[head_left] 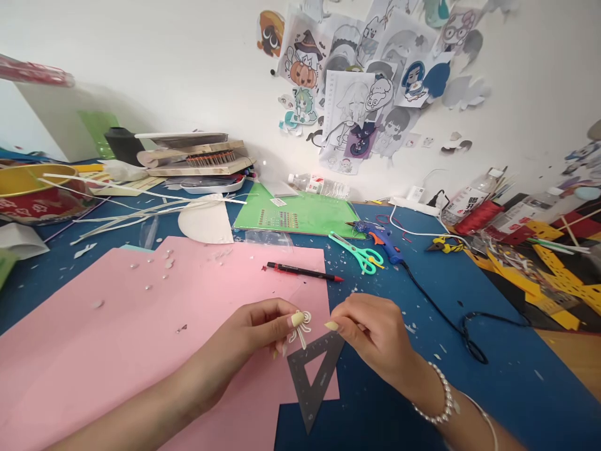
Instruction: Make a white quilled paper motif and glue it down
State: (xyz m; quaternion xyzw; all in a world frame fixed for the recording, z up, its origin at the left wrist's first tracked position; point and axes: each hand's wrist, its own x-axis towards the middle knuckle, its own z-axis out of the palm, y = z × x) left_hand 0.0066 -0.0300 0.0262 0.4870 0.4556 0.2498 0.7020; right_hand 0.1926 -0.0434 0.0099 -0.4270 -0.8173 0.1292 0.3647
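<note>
Head view gives us a desk crowded with craft supplies, and much of it is hard to read: the little bow [299, 326] is half covered by our left thumb, so we cannot tell what it is made of, and whatever our right hand [370, 341] pinches is too small to make out. Both our forearms are cut off by the lower edge.

Our left hand [256, 338] is closed, gripping the bow between thumb and fingers. Our right hand is closed too, thumb against forefinger, just right of the bow and apart from it.

That bow sits above the pink paper [141, 338], near its right edge. It is cream-white, with thin loops spread at the top and thin tails hanging down, so its long axis runs roughly up and down in the picture, tails toward us.

Just below the bow, a grey set square [314, 382] lies across the paper's edge, one point toward us. Beyond the bow, on the paper's far part, lies a black and red pencil [303, 271], red tip pointing right.
</note>
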